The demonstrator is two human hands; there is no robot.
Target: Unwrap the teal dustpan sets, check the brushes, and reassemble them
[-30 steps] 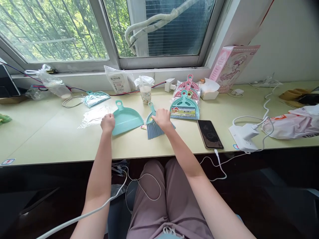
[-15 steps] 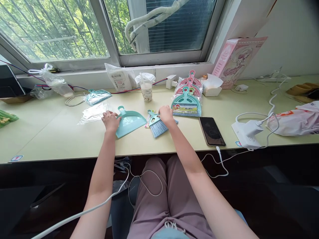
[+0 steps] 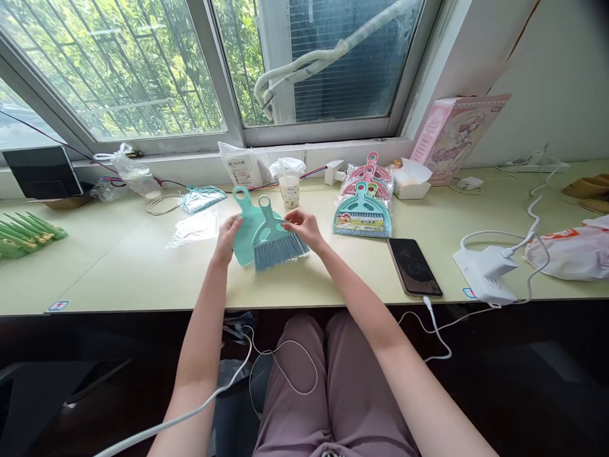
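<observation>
My left hand (image 3: 228,240) grips the left edge of a teal dustpan (image 3: 244,236), which is raised with its looped handle pointing up. In front of the dustpan's right part is a small teal brush (image 3: 280,251) with blue-grey bristles pointing down. My right hand (image 3: 304,227) pinches the brush at its upper right side. The brush covers part of the dustpan. To the right of my right hand lies a stack of packaged teal and pink sets (image 3: 362,212). Behind the dustpan and brush stands a drink cup (image 3: 289,184).
A phone (image 3: 415,266) lies at the right near the table edge (image 3: 143,311), beside a white power strip (image 3: 485,279) with cables. Clear plastic wrap (image 3: 195,227) and a wrapped teal pack (image 3: 202,198) lie left of the hands. A tissue pack (image 3: 412,179) is farther back.
The dustpan and brush have been lifted off the table and brought together, the brush now in front of the dustpan. My right hand has moved left, and the camera view has shifted.
</observation>
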